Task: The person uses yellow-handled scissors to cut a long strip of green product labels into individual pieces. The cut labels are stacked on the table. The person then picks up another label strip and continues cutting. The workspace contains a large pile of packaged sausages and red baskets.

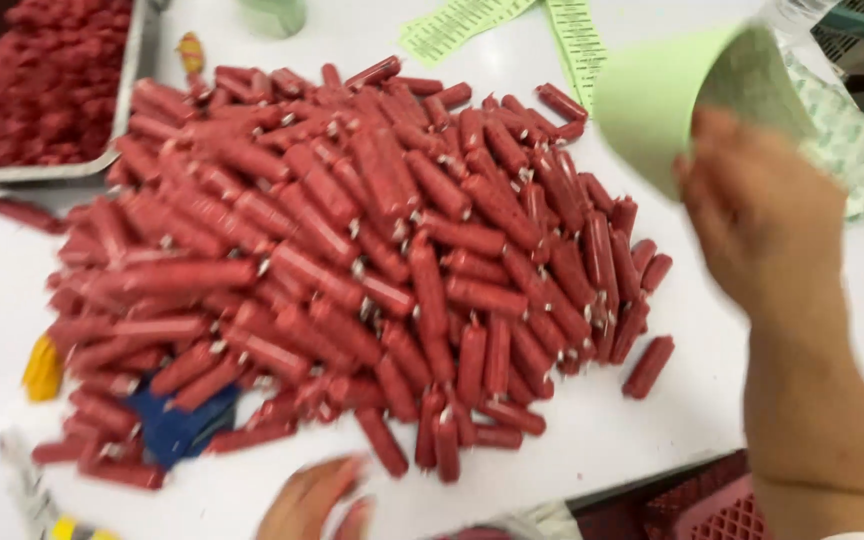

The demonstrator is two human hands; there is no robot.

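Note:
A big heap of small red sausages (352,260) in clipped casings covers the middle of a white table (612,440). My right hand (762,215) is raised at the right and grips a light green paper bag (687,85), whose open mouth tilts toward the pile. My left hand (317,500) rests low at the table's front edge, just below the nearest sausages, blurred, fingers apart with nothing in them. One sausage (649,367) lies apart at the pile's right side.
A metal tray (127,90) of red pieces sits at the back left. Green printed slips (512,25) lie at the back. A blue item (182,425) and a yellow item (42,368) lie at the pile's left. A red crate (722,510) is at the bottom right.

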